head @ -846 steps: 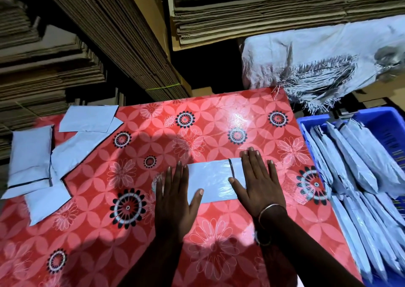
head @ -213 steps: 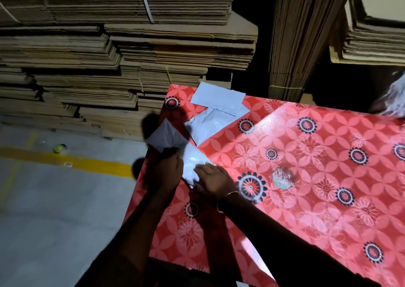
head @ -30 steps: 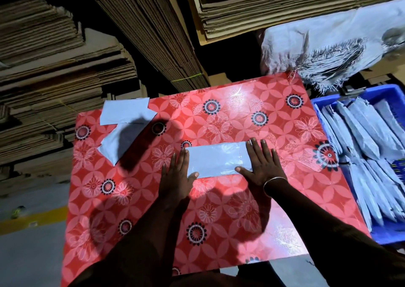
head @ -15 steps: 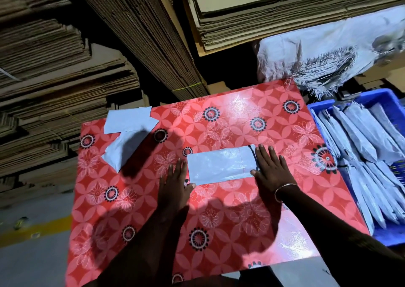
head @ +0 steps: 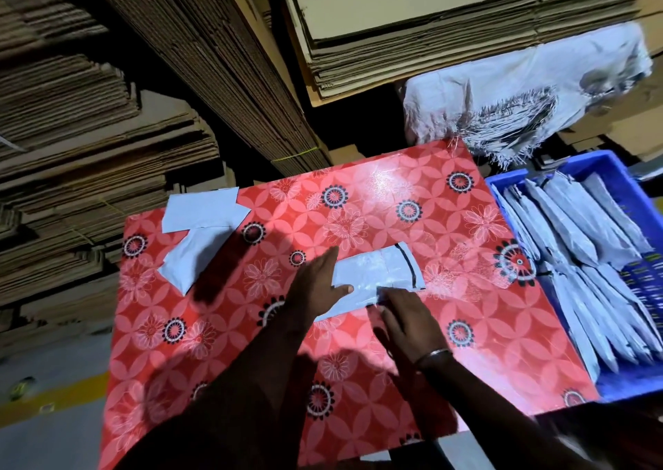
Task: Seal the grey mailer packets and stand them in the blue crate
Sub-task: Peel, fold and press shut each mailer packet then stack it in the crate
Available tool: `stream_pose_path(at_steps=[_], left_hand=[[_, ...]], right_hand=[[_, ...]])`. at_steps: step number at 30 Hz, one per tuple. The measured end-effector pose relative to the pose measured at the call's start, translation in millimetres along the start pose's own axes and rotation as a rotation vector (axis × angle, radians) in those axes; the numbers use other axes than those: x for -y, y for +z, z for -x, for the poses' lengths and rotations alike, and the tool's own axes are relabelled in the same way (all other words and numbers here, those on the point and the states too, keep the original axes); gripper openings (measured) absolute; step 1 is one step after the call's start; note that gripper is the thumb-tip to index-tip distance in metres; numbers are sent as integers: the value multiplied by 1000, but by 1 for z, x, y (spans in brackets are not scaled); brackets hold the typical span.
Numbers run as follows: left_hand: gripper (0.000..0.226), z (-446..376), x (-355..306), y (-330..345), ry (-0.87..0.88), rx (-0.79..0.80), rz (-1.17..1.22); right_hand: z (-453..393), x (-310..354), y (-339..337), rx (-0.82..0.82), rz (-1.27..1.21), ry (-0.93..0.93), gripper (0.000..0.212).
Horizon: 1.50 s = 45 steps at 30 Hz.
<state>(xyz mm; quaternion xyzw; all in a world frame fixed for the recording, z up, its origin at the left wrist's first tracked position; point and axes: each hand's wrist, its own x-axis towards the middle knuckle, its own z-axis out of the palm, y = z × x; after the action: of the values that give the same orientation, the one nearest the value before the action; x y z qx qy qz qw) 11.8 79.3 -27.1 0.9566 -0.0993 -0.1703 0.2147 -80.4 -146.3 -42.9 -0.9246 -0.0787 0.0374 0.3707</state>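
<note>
The grey mailer packet (head: 373,276) lies flat on the red flowered tablecloth (head: 484,326), right between my two hands, with its flap end and the dark strip across it pointing away from me toward my right. My left hand (head: 317,285) rests on the packet's left end, fingers straight and pressed down flat, thumb stretched out across the grey plastic. My right hand (head: 405,317) is at the packet's near edge, its fingertips (head: 382,295) touching that edge; whether they pinch the plastic or only press on it I cannot tell, since the hand blurs there. A metal bangle (head: 432,354) sits on my right wrist. Well off to the left of my left hand, at the far corner of the cloth, two more grey packets (head: 201,233) lie flat, one partly over the other. To the right of my right hand, just past the table edge, the blue crate (head: 577,163) holds a row of packets (head: 574,254) leaning on edge against one another. Beyond my hands stacks of flattened cardboard (head: 179,75) rise, and a frayed white sack (head: 520,86) sits behind the crate.
</note>
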Motion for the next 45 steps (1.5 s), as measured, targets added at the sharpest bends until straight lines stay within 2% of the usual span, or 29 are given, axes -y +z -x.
stream_pose_path(at_steps=[5,10,14,15,18,20,23,27,31,35,39,43,45], left_hand=[[77,7,-11,13,-85,-25,-44],[48,18,-14,20,-223,12,219],[37,22,-11,21,-214,82,266],[35,25,-13,20,-200,90,271],[31,34,-28,17,-191,30,319],[31,41,-40,20,-242,3,434],[47,52,-55,30,-332,-28,620],[68,57,-70,49,-342,-74,748],[58,67,-108,50,-328,-93,769],[53,68,-128,53,-301,-83,650],[30,72,-137,64,-267,-141,775],[34,74,-139,80,-238,-137,817],[27,75,-144,89,-242,-88,859]], right_hand=[[2,4,14,-3,-12,97,40],[7,3,12,13,-98,105,34],[12,13,1,32,-224,164,63],[12,16,-1,30,-278,191,64],[15,18,-3,42,-436,335,49],[16,14,-4,25,-545,418,50],[19,10,-14,13,-632,451,51],[26,1,-28,-25,-680,442,45],[34,-7,-41,-84,-680,412,37],[42,-12,-51,-156,-642,390,31],[54,-17,-57,-192,-578,396,30],[70,-20,-64,-213,-505,391,29],[78,-22,-69,-220,-487,395,28]])
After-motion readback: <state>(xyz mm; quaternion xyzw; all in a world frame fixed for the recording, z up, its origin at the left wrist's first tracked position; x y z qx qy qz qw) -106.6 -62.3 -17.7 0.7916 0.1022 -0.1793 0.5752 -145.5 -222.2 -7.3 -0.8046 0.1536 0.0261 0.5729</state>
